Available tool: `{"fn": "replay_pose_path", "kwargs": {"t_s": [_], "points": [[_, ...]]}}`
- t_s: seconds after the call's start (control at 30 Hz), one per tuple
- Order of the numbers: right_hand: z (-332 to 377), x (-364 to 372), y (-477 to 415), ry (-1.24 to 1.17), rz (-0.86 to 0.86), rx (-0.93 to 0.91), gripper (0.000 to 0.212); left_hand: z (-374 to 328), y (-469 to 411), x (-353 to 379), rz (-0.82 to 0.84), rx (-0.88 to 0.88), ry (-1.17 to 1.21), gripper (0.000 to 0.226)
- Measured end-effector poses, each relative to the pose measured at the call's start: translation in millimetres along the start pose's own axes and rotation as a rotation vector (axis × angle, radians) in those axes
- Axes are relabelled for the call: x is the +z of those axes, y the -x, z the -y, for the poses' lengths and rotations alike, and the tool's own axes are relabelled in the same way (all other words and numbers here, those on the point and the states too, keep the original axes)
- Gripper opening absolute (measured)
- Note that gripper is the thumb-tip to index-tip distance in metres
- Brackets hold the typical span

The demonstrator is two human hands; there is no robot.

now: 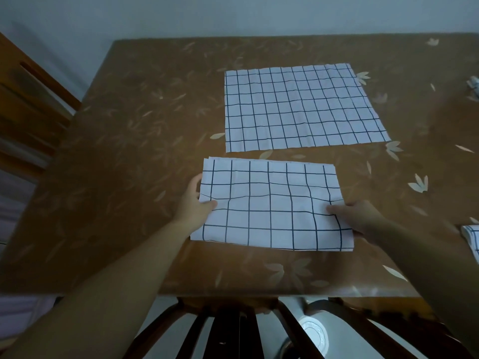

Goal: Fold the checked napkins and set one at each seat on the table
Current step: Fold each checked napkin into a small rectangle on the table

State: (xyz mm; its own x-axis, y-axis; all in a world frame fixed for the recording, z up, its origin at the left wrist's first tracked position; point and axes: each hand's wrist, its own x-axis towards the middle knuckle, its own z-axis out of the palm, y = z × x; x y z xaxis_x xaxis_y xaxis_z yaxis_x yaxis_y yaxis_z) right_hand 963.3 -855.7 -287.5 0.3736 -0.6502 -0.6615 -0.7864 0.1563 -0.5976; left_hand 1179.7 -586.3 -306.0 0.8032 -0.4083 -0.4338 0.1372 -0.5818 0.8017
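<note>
Centre frame, a half-folded napkin [269, 203] lies on the table [129, 151], long axis running left to right; the left hand [194, 203] pinches its left edge, the right hand [360, 218] its right edge.

The left half of the brown leaf-patterned bench [124, 156] is bare surface, open from near edge to far edge. Middle right, a flat white cloth with a dark grid [298, 107] lies spread. A narrow bare strip parts it from the folded white grid napkin [269, 206], pinched at its short sides by the left grip [193, 203] and right grip [360, 216]. Another checked cloth [473, 239] pokes in at the right edge. A slatted wooden chair [28, 99] flanks the left side, and a dark spindle chair back [233, 327] stands against the near edge.
</note>
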Motion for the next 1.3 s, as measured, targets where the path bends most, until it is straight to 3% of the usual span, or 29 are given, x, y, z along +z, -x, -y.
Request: {"fn": "replay_pose_path", "kwargs": {"t_s": [0.4,1.0,1.17,1.3], "points": [[-1.6,3.1,-1.9,0.040,-0.011,-0.030,0.013,2.8,-10.4,5.9,-0.065,0.035,-0.196,0.062],[-1.1,9.0,-1.8,0.161,-0.096,-0.026,0.025,3.8,-11.2,8.0,-0.185,0.025,-0.341,0.059],[-2.4,8.4,-0.8,0.207,-0.126,-0.055,0.031,2.7,-4.7,10.6,-0.234,0.108,-0.501,0.063],[-4.2,4.4,12.3,0.635,-0.329,-0.208,0.053,-5.1,11.1,23.8,-0.330,0.334,-0.794,0.063]]}}
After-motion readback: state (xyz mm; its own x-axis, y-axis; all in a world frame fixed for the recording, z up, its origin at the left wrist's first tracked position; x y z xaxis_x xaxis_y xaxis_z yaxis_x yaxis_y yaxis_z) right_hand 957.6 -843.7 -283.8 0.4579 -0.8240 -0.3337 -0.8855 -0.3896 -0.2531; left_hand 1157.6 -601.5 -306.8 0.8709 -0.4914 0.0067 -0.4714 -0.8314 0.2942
